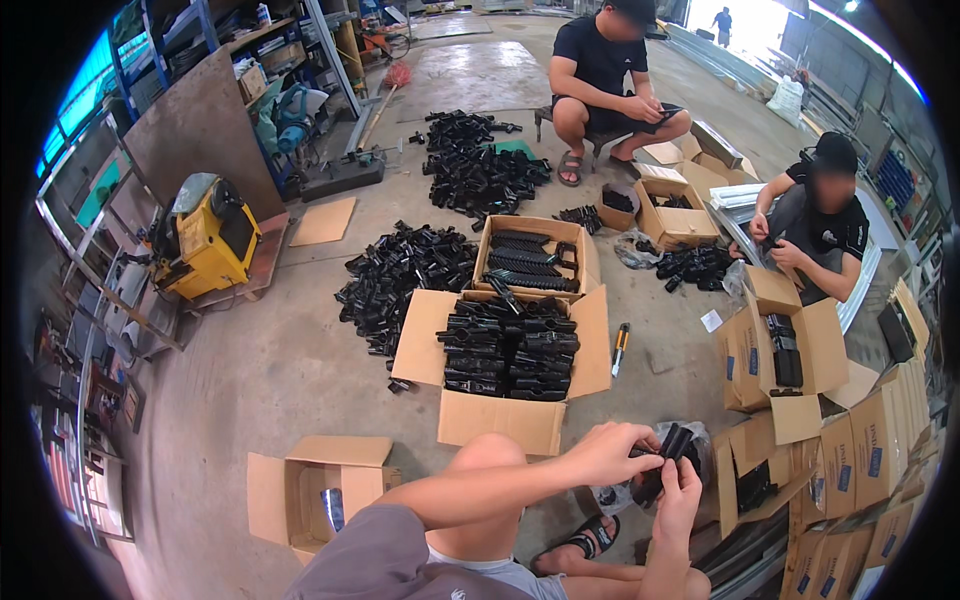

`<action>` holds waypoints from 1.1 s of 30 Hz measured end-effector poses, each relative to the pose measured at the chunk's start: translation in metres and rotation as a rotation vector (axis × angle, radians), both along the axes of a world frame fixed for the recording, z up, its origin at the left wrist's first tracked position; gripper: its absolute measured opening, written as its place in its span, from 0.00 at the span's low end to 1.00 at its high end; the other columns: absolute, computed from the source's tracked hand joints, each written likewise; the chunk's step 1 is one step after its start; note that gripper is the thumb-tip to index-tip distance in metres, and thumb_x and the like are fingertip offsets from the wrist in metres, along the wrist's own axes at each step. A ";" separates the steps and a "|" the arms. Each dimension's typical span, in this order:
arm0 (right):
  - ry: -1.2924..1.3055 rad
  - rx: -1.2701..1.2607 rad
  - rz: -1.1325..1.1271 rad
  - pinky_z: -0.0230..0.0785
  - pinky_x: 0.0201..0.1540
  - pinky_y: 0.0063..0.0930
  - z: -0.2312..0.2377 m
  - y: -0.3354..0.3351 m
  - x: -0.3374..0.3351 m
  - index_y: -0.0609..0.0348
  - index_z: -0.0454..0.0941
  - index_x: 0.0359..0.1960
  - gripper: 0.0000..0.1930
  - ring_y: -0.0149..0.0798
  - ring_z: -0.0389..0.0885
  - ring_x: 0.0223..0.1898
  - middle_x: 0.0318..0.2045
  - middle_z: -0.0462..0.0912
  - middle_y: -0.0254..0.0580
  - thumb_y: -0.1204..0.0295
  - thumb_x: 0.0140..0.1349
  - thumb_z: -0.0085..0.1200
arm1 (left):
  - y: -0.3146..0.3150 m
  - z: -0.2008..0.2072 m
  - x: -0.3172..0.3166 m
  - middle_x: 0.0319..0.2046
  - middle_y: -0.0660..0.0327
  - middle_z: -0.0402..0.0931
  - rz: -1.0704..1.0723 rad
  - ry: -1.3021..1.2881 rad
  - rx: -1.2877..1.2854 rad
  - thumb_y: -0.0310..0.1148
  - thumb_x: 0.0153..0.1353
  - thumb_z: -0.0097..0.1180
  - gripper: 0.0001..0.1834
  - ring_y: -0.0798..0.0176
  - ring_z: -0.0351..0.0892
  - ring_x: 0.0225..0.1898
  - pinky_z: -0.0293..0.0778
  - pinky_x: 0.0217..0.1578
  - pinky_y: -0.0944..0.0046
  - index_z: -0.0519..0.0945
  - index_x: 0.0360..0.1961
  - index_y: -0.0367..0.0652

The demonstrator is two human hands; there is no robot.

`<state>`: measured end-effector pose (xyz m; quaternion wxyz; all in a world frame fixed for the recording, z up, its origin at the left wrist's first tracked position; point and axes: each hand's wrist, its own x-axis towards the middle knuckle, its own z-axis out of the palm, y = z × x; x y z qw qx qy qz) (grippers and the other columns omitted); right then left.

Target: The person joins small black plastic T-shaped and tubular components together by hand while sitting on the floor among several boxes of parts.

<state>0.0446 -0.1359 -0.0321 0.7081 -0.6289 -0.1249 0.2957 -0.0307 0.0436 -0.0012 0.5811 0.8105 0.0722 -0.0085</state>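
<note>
My left hand (612,455) reaches across my knee, its fingers closed on a black tubular fitting (677,441). From below, my right hand (679,497) pinches the same fitting with thumb and fingers. Just beneath them, a clear plastic bag (612,497) holding black pieces is partly hidden by my hands. In front of my knees stands an open cardboard box (502,424) packed with rows of black fittings (510,350). Behind it, another carton (590,262) holds dark ribbed parts (522,262).
Loose black fittings lie in heaps (410,285) on the floor. A yellow-handled cutter (621,350) rests beside the packed box. Two people (610,75) work nearby. Cartons (850,450) stack at right; a small open box (310,500) is at left, a yellow machine (215,240) beyond.
</note>
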 end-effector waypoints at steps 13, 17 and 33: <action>0.028 0.003 -0.304 0.67 0.35 0.16 -0.012 0.004 -0.002 0.59 0.72 0.47 0.08 0.23 0.76 0.36 0.36 0.79 0.33 0.70 0.72 0.48 | -0.037 -0.052 0.023 0.38 0.62 0.83 0.368 0.122 -0.686 0.36 0.65 0.60 0.12 0.69 0.81 0.41 0.75 0.43 0.67 0.80 0.44 0.39; 0.016 -0.037 -0.272 0.63 0.28 0.13 -0.016 -0.006 0.004 0.58 0.71 0.47 0.07 0.21 0.75 0.32 0.33 0.80 0.32 0.72 0.71 0.49 | -0.038 -0.052 0.026 0.39 0.63 0.82 0.334 0.268 -0.909 0.36 0.65 0.60 0.12 0.71 0.80 0.41 0.75 0.41 0.67 0.80 0.46 0.41; -0.192 -0.079 -0.306 0.72 0.37 0.20 -0.008 0.002 0.000 0.64 0.71 0.43 0.05 0.27 0.80 0.33 0.33 0.81 0.38 0.75 0.69 0.50 | -0.034 -0.042 0.022 0.40 0.68 0.81 0.314 0.311 -0.970 0.36 0.65 0.60 0.10 0.73 0.78 0.42 0.71 0.42 0.69 0.81 0.45 0.46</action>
